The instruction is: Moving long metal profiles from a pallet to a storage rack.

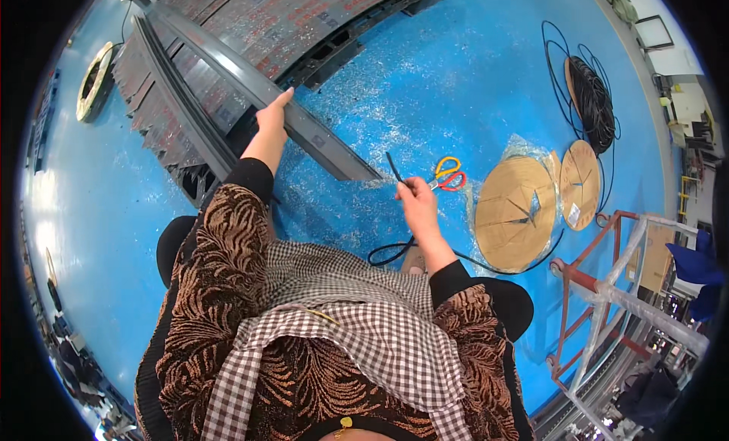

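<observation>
My left hand [272, 122] grips the edge of a long grey profile [311, 137], thumb along its top and the other fingers partly hidden. The profile slants from the upper left down to an end near my right hand. In my right hand [419, 207] a thin black rubber strip [392, 166] is pinched, its short free end pointing up beside the profile's end. More black strip loops below the hand and trails right. Scissors [449, 173] with one yellow and one red handle lie just beyond my right fingers; whether they touch is unclear.
Stacked grey profiles [250, 23] fill the upper left. Round cardboard discs [501, 224] lie to the right, near a coil of black strip [596, 107]. A red and grey metal frame cart [604, 289] stands at lower right. Shiny scraps litter the blue floor [463, 84].
</observation>
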{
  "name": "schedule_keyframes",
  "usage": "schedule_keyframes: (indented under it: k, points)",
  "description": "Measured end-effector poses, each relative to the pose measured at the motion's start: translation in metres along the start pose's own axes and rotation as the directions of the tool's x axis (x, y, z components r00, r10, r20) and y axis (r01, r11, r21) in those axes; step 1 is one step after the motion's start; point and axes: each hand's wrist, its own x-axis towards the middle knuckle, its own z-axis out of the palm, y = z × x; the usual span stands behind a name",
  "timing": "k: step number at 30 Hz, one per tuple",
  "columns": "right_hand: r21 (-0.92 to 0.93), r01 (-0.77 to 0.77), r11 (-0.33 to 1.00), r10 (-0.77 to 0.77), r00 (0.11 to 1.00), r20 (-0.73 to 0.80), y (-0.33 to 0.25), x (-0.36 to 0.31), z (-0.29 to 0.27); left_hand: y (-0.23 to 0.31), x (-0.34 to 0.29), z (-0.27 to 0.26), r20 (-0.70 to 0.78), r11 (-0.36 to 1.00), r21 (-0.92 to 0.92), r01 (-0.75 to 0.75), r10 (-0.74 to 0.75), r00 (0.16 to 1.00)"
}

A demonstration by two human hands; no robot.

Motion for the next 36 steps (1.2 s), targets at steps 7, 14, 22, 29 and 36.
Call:
schedule_keyframes:
  k: [7, 14, 22, 29, 36]
  points:
    - [-0.588, 0.43, 0.685, -0.351, 0.902, 0.25, -0.058, 0.064, 0.064, -0.016, -0.037, 0.014, 0.048, 0.994, -0.111, -0.016, 0.022, 0.999]
    - [-0.803, 0.513, 0.302, -0.344, 0.844, 0.41, -0.086, 0.034, 0.031, -0.019, -0.104, 0.025, 0.317, 0.886, -0.388, 0.255, -0.132, 0.939]
    - [-0.856, 0.498, 0.137, -0.606, 0.726, 0.326, -0.051, -0.035, -0.05, 0.049, -0.096, 0.013, 0.607, 0.713, -0.588, 0.381, 0.078, 0.791]
    - [-0.794, 0.427, 0.433, -0.711, 0.703, -0.01, -0.068, -0.041, -0.091, 0.16, -0.182, 0.043, 0.55, 0.781, -0.615, -0.107, 0.522, 0.652]
    - [-0.728, 0.581, 0.363, -0.902, 0.415, -0.119, -0.166, -0.098, -0.148, 0.261, -0.265, 0.09, 0.612, 0.675, -0.427, -0.602, 0.706, 0.358]
